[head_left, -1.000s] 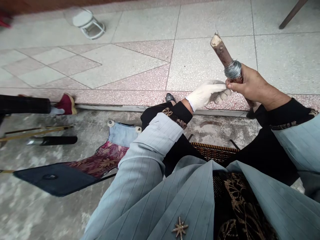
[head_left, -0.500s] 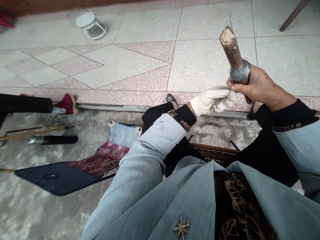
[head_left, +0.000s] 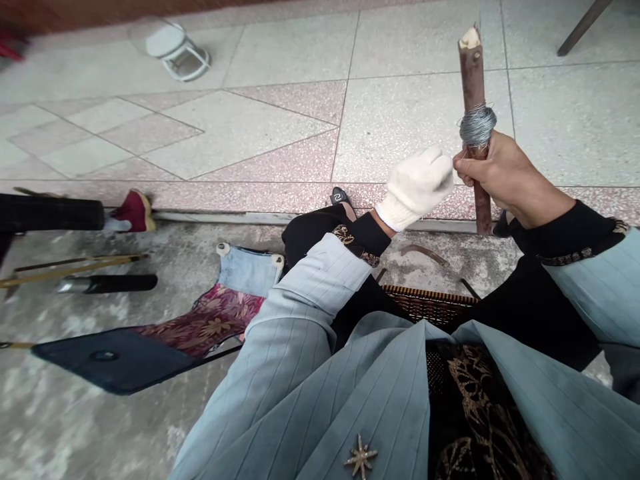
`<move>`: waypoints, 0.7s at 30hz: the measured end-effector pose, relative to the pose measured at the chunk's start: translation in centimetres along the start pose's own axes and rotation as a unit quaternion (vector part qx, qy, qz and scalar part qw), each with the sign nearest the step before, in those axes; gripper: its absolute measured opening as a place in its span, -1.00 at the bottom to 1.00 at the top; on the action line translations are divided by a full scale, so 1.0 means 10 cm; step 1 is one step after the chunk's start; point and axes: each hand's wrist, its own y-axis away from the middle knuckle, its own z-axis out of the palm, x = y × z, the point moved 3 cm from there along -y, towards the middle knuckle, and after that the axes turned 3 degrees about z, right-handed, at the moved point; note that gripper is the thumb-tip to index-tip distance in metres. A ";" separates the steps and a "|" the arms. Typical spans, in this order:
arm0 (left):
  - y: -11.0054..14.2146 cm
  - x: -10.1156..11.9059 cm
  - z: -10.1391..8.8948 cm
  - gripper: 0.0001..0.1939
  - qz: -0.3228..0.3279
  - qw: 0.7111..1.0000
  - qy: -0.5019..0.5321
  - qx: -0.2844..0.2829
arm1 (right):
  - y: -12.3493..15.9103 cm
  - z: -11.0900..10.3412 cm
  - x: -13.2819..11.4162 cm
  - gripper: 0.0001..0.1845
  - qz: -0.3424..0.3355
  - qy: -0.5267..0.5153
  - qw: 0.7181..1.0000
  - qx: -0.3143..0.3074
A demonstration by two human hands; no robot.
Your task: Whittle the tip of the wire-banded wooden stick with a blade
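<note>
Stick (head_left: 473, 80) less slanted; white stool (head_left: 167, 41) well apart

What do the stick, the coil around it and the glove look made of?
Stick: wood, probably with bark; dull brown, pale jagged end. Coil: likely bare metal wire; grey, slight sheen, stray strands. Glove: seemingly knitted fabric, matte white, snug cuff; fibre unclear.
</note>
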 end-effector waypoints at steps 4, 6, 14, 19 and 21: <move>0.00 -0.08 0.00 -0.75 0.061 0.992 -0.109 -0.004 | 0.00 0.08 0.05 -0.61 0.087 -0.141 0.985 -0.037; 0.01 -0.10 0.02 -0.80 0.032 0.997 -0.075 0.014 | -0.01 0.08 0.06 -0.62 0.106 -0.178 0.977 -0.041; 0.05 -0.05 0.15 -0.85 -0.189 0.896 0.399 -0.055 | -0.08 -0.05 0.09 -0.64 0.053 -0.128 0.990 -0.026; 0.04 -0.01 0.09 -0.85 -0.229 0.845 0.480 -0.058 | -0.08 -0.04 0.08 -0.62 0.046 -0.074 0.996 -0.008; 0.03 0.01 0.06 -0.83 -0.226 0.848 0.476 -0.059 | -0.08 -0.04 0.07 -0.60 0.046 -0.061 0.997 0.005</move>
